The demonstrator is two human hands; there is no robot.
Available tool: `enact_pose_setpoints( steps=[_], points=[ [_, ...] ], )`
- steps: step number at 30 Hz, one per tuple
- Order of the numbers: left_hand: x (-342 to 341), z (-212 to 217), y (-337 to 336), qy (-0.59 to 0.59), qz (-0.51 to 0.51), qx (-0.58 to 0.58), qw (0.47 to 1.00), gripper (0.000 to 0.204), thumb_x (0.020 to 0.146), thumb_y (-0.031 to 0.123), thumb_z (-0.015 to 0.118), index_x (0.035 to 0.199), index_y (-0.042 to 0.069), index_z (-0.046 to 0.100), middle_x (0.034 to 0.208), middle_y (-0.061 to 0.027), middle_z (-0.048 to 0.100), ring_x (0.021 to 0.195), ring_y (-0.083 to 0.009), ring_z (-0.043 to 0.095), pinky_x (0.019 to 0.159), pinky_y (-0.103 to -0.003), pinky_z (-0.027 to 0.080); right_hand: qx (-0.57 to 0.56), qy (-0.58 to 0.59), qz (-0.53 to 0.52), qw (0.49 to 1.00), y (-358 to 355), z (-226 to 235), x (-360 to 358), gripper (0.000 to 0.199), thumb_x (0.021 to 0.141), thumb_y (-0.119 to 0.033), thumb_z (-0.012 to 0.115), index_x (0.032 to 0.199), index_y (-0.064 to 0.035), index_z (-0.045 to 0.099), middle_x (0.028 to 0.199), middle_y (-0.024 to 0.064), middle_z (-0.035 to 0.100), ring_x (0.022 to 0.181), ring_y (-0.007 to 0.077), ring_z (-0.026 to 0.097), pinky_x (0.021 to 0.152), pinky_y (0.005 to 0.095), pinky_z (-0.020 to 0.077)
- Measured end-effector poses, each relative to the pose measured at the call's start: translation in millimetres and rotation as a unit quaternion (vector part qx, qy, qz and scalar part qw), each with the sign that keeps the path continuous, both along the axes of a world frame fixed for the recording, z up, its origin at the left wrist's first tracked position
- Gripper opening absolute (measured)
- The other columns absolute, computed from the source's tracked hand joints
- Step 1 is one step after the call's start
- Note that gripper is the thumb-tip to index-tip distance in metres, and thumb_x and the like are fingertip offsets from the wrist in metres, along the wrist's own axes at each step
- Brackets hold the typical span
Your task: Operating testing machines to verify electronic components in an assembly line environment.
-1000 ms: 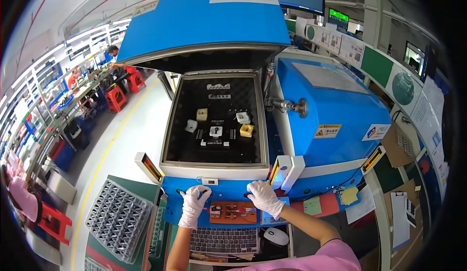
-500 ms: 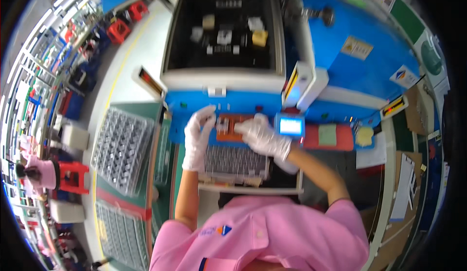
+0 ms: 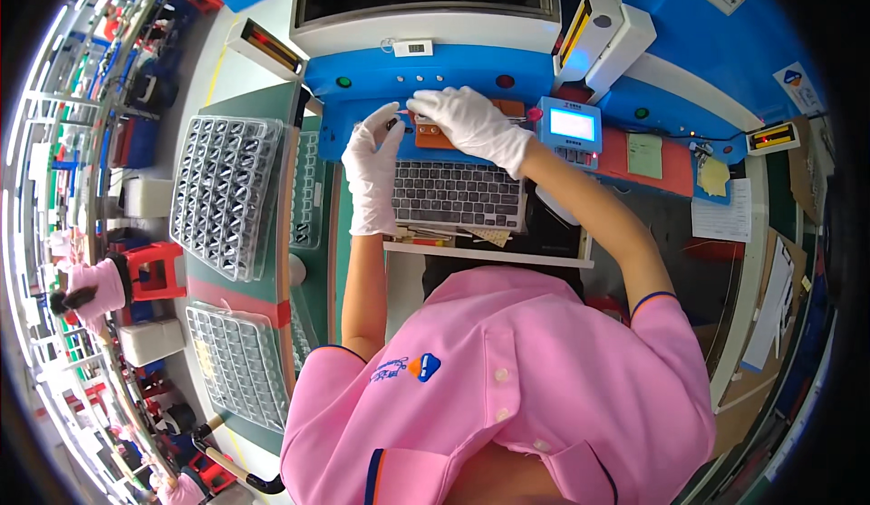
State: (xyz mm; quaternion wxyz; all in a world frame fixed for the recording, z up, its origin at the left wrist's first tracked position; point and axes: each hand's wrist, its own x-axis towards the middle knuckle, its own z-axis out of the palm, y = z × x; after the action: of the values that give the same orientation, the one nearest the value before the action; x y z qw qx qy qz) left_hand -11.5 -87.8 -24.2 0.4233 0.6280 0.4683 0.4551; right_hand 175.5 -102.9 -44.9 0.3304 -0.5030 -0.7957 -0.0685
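White gloves cover both my hands. My left hand [image 3: 372, 165] is raised at the left of an orange-brown fixture [image 3: 432, 140], its thumb and index finger pinching a small dark part [image 3: 392, 124]. From the right, my right hand [image 3: 476, 128] reaches over the fixture and hides much of it. Its bent fingers are close together near the fixture's left end, close to my left fingertips; whatever they grip is hidden beneath them. The fixture lies on a blue machine bed [image 3: 337, 124].
A keyboard [image 3: 458, 192] lies on a drawer tray in front of the fixture. Right of it stands a small blue control box [image 3: 571, 131] with a lit screen. Clear plastic trays of parts [image 3: 225, 195] sit at the left. Upright sensor bars [image 3: 580, 38] flank the bed.
The whole view has tipped, so the bench sits higher in the picture. My right hand has moved left across the fixture, toward my left fingertips. My left hand stays beside the fixture.
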Motion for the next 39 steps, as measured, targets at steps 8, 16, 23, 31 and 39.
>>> enact_pose_setpoints(
  steps=[8, 16, 23, 31, 39],
  points=[
    [36.2, -26.0, 7.9, 0.117, 0.042, 0.166, 0.978, 0.025, 0.083, 0.01, 0.077, 0.108, 0.013, 0.076, 0.101, -0.0066, 0.071, 0.102, -0.0206, 0.063, 0.09, -0.034, 0.048, -0.075, 0.014, 0.047, 0.996, 13.0, -5.9, 18.5, 0.02, 0.094, -0.01, 0.061, 0.114, -0.0095, 0.062, 0.1, 0.0094, 0.07, 0.084, 0.0274, 0.067, 0.078, 0.0366, 0.0528],
    [43.1, -43.5, 19.6, 0.23, 0.033, 0.278, 0.932, 0.025, 0.079, 0.01, 0.079, 0.103, 0.014, 0.076, 0.111, -0.0095, 0.068, 0.116, -0.0301, 0.056, 0.099, -0.042, 0.044, 0.064, 0.162, -0.035, 0.984, -60.1, 26.8, 72.5, 0.033, 0.092, 0.0, 0.063, 0.123, -0.0097, 0.063, 0.114, 0.008, 0.068, 0.092, 0.0211, 0.066, 0.08, 0.0317, 0.0521],
    [48.5, -44.1, 17.8, 0.213, 0.048, 0.262, 0.94, 0.026, 0.075, 0.009, 0.081, 0.1, 0.012, 0.074, 0.126, -0.015, 0.06, 0.117, -0.0347, 0.054, 0.097, -0.044, 0.047, -0.082, 0.312, -0.07, 0.944, -82.6, 17.1, 71.9, 0.037, 0.093, 0.003, 0.061, 0.127, -0.0092, 0.06, 0.116, 0.0061, 0.066, 0.104, 0.0177, 0.063, 0.086, 0.0282, 0.0514],
    [52.2, -46.4, 13.8, 0.24, 0.065, 0.299, 0.921, 0.032, 0.076, 0.007, 0.079, 0.107, 0.014, 0.072, 0.127, -0.0122, 0.059, 0.118, -0.0344, 0.053, 0.098, -0.044, 0.046, -0.121, 0.344, 0.048, 0.93, -55.4, -20.5, 29.2, 0.039, 0.092, 0.004, 0.061, 0.129, -0.0086, 0.058, 0.116, 0.0078, 0.064, 0.101, 0.0188, 0.063, 0.086, 0.0303, 0.0513],
    [81.4, 1.6, -28.0, 0.136, -0.056, 0.381, 0.913, 0.039, 0.082, -0.006, 0.066, 0.118, 0.01, 0.065, 0.12, -0.0136, 0.061, 0.111, -0.0338, 0.059, 0.095, -0.044, 0.048, 0.044, 0.26, -0.072, 0.962, -127.9, 22.2, 116.2, 0.028, 0.091, 0.004, 0.062, 0.117, -0.0069, 0.068, 0.117, 0.0096, 0.064, 0.105, 0.0199, 0.062, 0.089, 0.0305, 0.0512]
  ],
)
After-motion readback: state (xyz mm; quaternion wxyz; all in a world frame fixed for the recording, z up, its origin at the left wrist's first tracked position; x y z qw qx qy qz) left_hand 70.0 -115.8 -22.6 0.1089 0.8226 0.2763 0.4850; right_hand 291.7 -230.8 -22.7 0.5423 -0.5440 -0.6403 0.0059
